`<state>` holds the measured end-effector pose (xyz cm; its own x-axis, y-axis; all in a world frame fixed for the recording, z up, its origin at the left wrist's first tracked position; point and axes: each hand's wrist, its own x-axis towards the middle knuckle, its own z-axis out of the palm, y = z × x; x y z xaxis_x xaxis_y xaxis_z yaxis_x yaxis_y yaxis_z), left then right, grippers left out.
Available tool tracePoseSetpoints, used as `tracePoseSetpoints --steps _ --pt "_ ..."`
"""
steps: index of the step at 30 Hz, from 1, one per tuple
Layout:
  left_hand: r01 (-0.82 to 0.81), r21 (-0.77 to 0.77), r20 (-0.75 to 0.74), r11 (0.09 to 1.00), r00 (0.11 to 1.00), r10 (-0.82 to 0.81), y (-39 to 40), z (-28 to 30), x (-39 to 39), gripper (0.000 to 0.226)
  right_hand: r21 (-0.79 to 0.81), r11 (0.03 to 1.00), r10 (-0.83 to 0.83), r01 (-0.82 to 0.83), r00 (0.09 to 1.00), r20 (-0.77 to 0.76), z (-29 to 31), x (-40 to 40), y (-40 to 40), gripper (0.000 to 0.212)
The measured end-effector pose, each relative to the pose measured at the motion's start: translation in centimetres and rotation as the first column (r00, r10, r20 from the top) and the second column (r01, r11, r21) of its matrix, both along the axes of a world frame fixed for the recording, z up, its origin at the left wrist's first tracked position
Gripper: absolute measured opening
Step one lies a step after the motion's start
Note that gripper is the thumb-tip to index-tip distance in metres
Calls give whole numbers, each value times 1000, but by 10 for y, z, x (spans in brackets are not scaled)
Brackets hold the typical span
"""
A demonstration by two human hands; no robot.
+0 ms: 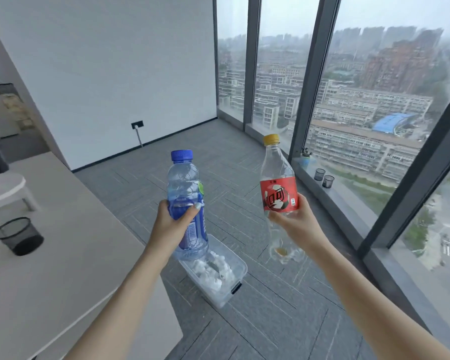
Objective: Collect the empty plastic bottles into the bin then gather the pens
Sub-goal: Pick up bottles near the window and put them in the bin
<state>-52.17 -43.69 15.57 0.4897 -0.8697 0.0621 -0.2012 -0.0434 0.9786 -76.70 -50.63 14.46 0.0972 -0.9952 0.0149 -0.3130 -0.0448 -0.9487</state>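
My left hand (pixel 172 223) grips an empty clear-blue bottle (pixel 186 193) with a blue cap and blue label, held upright. My right hand (pixel 295 219) grips an empty clear bottle (pixel 278 178) with a yellow cap and a red label, also upright. Both bottles hang in the air above the carpet. Below them on the floor stands a clear plastic bin (pixel 240 268) with white crumpled stuff inside; the blue bottle's base overlaps its far end in the view. No pens are visible.
A beige table (pixel 50 268) runs along the left, carrying a black mesh cup (pixel 18 236). Two small dark mesh cups (pixel 324 178) stand on the window ledge at right. A white stool (pixel 5 189) is at far left. Grey carpet lies ahead.
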Motion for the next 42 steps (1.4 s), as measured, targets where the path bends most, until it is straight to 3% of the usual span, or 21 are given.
tracePoseSetpoints --steps 7,15,24,29,37,42 --pt "-24 53 17 998 1000 23 -34 -25 76 37 65 998 10 -11 1000 12 -29 67 -34 70" --pt "-53 176 -37 983 998 60 -86 -79 110 39 158 986 68 -60 997 -43 -76 111 -109 67" --pt "-133 355 -108 925 977 182 -215 -154 135 41 311 935 214 -170 970 -115 -142 152 -259 57" --pt "-157 433 -129 888 964 233 -283 -197 135 42 407 891 307 -202 928 -210 -180 169 -345 64" --pt "-189 599 -71 778 955 287 -340 -308 145 37 596 781 391 -188 891 -231 -321 224 -399 57" --pt "-160 714 -37 681 964 265 -363 -415 156 41 639 769 390 -24 809 -439 -446 232 -400 72"
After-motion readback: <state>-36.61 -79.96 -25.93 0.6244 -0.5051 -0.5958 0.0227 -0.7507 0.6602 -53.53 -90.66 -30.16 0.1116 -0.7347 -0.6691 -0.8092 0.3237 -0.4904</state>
